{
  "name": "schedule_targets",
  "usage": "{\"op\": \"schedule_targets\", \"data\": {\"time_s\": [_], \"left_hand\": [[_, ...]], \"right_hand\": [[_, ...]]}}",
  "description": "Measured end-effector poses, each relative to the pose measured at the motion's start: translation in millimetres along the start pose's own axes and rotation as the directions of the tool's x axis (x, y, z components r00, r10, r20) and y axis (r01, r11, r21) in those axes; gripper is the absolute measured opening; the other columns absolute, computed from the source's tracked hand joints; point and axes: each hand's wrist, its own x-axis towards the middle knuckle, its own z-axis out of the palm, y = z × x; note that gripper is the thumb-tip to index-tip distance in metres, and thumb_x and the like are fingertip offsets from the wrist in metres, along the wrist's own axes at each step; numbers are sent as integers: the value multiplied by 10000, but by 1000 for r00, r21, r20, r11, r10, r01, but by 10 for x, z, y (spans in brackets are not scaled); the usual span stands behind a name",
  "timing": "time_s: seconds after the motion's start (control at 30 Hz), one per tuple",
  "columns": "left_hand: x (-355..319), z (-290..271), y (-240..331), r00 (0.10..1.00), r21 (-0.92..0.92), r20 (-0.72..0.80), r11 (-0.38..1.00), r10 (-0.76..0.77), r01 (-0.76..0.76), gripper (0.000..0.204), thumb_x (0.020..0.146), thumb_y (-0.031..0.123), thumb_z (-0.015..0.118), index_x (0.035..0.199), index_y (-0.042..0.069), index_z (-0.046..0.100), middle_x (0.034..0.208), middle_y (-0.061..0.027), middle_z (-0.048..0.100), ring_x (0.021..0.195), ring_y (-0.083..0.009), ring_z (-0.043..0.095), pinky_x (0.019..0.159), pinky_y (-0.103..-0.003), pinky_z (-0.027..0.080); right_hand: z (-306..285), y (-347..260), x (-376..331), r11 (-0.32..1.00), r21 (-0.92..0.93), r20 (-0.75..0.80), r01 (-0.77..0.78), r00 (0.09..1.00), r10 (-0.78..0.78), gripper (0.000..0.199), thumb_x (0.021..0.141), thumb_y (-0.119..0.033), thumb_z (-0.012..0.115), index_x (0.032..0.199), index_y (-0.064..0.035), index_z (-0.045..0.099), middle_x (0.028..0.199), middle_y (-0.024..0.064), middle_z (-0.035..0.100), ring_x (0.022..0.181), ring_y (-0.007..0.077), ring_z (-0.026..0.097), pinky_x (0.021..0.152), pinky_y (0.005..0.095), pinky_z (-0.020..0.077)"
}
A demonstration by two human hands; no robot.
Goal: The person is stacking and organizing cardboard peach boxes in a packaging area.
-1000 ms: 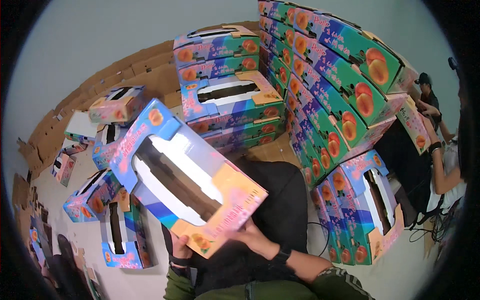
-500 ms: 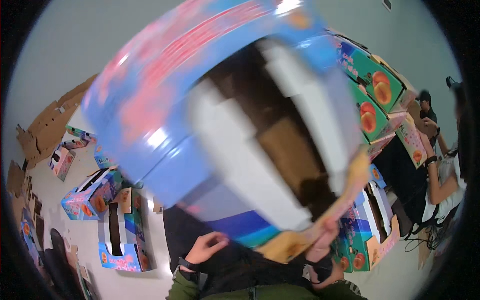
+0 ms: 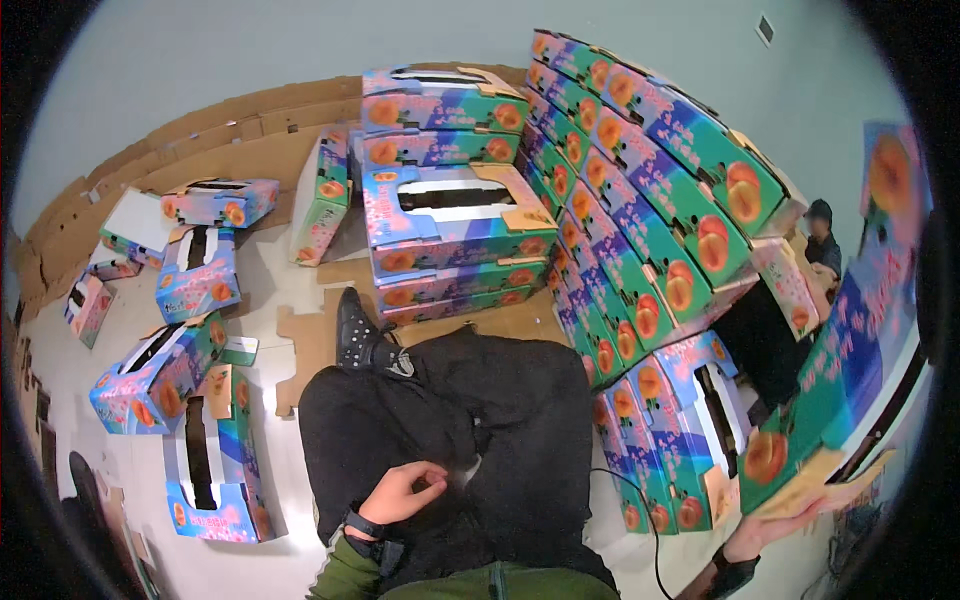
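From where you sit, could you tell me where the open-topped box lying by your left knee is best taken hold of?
I would grip the box by the long rim of its window slot, coming from above. It lies flat on the floor with the cutout facing up, so fingers can probably hook inside that edge. The left hand rests on the lap nearest it; the right hand already holds another box.

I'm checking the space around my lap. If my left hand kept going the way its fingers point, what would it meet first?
The left hand rests on the black-clad lap, fingers aimed right across it. Going on, it would likely meet more of that dark fabric first, then perhaps the upright colourful box beyond; depth is unclear.
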Motion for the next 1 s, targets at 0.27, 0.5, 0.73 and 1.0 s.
{"op": "schedule_targets", "data": {"time_s": [0.27,0.5,0.73,1.0], "left_hand": [[123,6,-43,997,165,58,984,50,-59,249,864,205,689,1013,8,665,896,-138,693,853,-272,687,751,-353,525],[172,50,-129,979,265,146,948,144,-178,207,847,199,686,960,28,659,843,-114,685,803,-295,668,734,-391,505],[170,35,-118,980,255,81,946,184,-199,166,838,195,669,917,49,657,796,-98,677,756,-291,658,709,-390,490],[232,-26,-77,983,253,141,956,116,-149,170,842,202,679,939,62,664,881,-82,694,860,-298,658,793,-402,487]], "right_hand": [[-1114,-366,319,944,-107,556,-311,769,317,700,934,-458,570,1465,-63,344,1486,128,405,1352,294,400,1143,502,303],[-1377,264,137,843,-147,362,-518,765,533,668,937,-452,570,1454,-78,375,1451,121,455,1325,299,440,1114,534,344],[-1341,138,354,748,-387,151,-539,764,628,657,897,-525,540,1377,-83,462,1347,87,551,1213,270,534,1021,457,437],[-1484,-381,1193,556,-742,86,-374,770,632,703,895,-591,500,1276,-1,539,1199,128,628,1034,266,633,909,377,506]]}}
